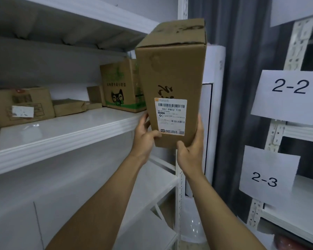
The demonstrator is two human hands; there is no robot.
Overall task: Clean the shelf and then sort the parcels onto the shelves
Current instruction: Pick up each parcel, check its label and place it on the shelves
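Sorting is under way: the left hand (145,139) and right hand (192,150), fingers curled around its lower end, hold a tall brown cardboard parcel (172,82), which likely next needs setting on the white metal shelf (61,136).

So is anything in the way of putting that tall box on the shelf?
Partly. The green-printed box stands at the right end of the shelf, just behind the tall box gripped by the left hand and right hand. The front strip left of it looks bare, so nothing visible blocks that spot.
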